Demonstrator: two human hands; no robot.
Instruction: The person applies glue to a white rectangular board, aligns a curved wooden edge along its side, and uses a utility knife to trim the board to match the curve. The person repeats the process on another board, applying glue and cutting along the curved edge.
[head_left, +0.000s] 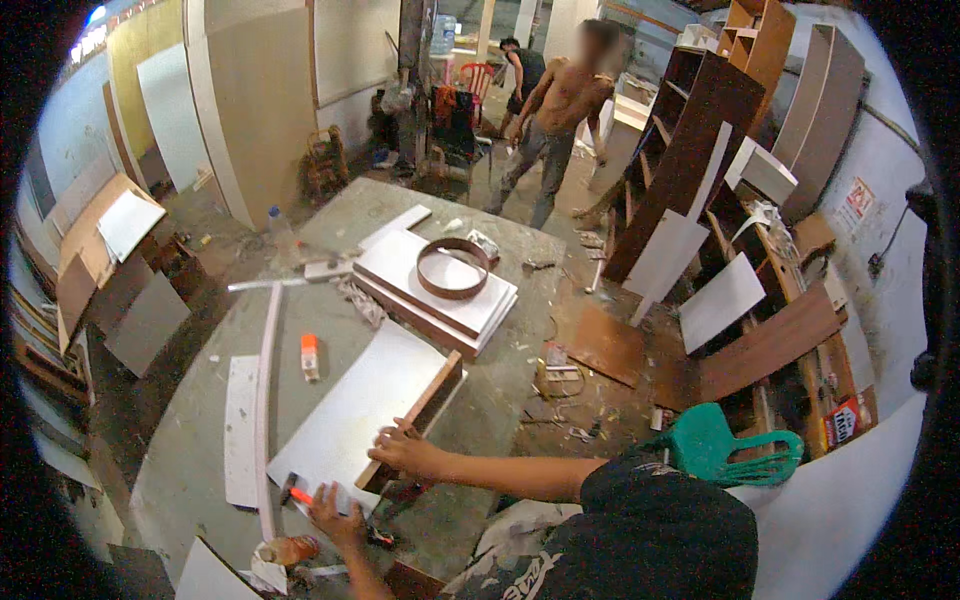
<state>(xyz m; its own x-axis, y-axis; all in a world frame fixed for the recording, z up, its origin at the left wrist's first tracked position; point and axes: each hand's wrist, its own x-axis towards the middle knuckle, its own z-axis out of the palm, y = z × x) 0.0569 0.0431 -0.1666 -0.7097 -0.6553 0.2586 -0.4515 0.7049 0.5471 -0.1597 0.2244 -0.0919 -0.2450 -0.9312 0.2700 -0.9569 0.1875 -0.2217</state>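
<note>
A white panel (362,400) lies on the worktable, with a brown wooden strip (425,408) along its right edge. My right hand (405,450) is closed over the near part of that strip, fingertips resting on the white face. At the panel's near end, my left hand (338,518) holds a small tool (299,495) with a dark head and orange neck, perhaps a hammer; the rest of it is hidden by the fingers. A long pale strip (267,400) and a narrow white board (241,430) lie left of the panel.
Stacked white boards (400,262) bear a brown ring (420,272) farther back on the table (210,400). An orange-topped container (310,358) stands left of the panel. A green chair (700,440) is at right. Two people, one nearer (575,95), are beyond the table; scraps litter the floor.
</note>
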